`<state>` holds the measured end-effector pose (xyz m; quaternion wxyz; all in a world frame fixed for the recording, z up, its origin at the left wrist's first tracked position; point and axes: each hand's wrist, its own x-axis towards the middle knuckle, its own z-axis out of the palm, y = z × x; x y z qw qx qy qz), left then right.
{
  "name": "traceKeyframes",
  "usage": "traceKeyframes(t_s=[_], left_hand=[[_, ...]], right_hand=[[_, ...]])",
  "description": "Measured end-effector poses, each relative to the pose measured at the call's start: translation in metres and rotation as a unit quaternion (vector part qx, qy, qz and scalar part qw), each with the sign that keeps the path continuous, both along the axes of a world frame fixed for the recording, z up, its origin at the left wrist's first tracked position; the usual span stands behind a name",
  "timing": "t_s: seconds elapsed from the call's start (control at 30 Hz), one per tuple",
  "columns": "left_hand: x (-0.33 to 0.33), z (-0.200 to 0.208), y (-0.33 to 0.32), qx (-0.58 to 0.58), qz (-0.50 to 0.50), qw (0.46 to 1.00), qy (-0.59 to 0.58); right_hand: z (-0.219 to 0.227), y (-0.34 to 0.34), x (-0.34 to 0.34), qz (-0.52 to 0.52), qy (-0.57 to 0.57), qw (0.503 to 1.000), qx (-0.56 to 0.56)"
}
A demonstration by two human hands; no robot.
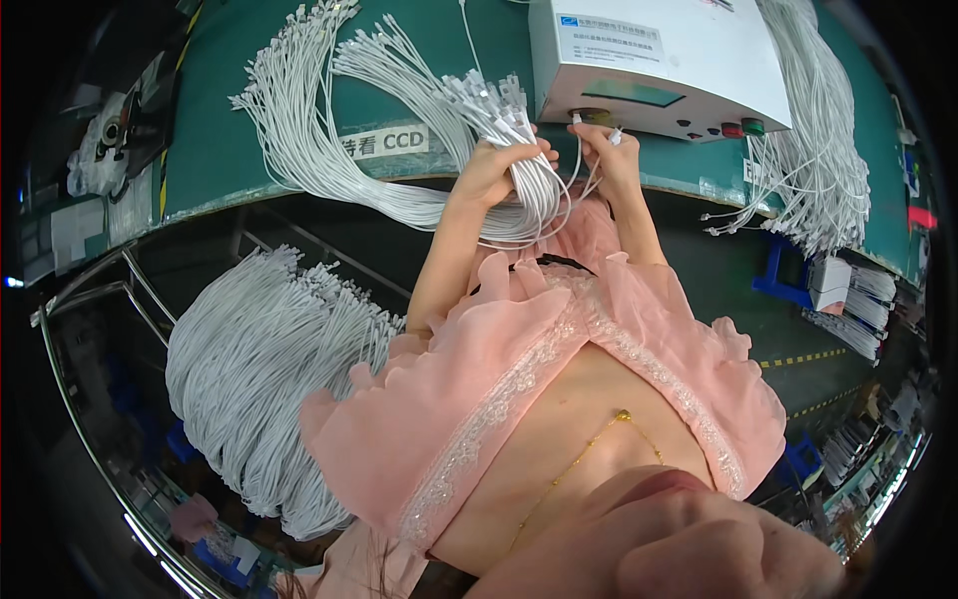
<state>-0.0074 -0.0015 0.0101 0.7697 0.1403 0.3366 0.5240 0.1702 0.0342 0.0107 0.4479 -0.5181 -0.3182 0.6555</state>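
My left hand [486, 176] is closed around a thick bundle of white cables [540, 190], whose connector ends fan out above my fingers. To its right, my right hand [616, 162] pinches the end of a single white cable at the front of a white tester box [723, 75]. One small white plug [577, 118] stands at the port beside my fingertips; whether it is fully seated cannot be made out. Another white connector [616, 136] shows between the fingers of that hand. The box's front carries a small greenish screen [633, 93], with red and green buttons farther right.
More white cables [299, 110] spread over the green table [215, 120] at the left and droop past its front edge. A large cable pile [269, 369] lies by a metal rail [90, 439] at lower left. Another bundle [818, 150] hangs off the table at the right.
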Motion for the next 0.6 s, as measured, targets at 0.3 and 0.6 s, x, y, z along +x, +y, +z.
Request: traceKeyframes(t_s=[0.3, 0.6], left_hand=[[0.006, 0.007, 0.004, 0.033, 0.082, 0.994, 0.057], [0.017, 0.01, -0.002, 0.067, 0.073, 0.991, 0.091]], right_hand=[[0.007, 0.009, -0.002, 0.005, -0.035, 0.999, 0.003], [0.019, -0.015, -0.014, 0.082, -0.096, 0.985, 0.117]])
